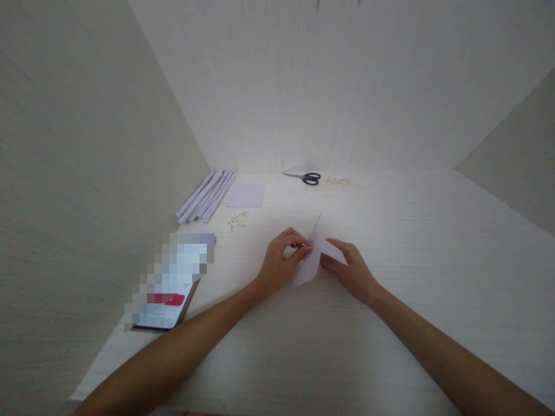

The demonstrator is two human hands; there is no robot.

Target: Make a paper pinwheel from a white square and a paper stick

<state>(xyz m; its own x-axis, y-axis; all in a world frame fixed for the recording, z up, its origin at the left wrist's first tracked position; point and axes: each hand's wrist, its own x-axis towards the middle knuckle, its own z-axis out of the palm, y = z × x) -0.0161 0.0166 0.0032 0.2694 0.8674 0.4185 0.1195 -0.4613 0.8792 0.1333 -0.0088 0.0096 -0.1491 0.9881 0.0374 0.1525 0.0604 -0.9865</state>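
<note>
A pale folded paper (310,267), shaped like a pinwheel, stands between my two hands above the middle of the table. Its flaps point up, to the right and down to the left. My left hand (284,258) pinches at the paper's centre between thumb and forefinger; whether something small is also in that pinch, I cannot make out. From the other side, my right hand (349,270) grips the paper, with its fingertips partly hidden behind the right flap.
Rolled paper tubes (206,196) lie at the back left beside a square paper sheet (245,196). Several small sticks (238,221) are scattered in front. Black-handled scissors (307,178) rest by the back wall, near small scraps (338,181). A phone (173,283) lies left of my forearm.
</note>
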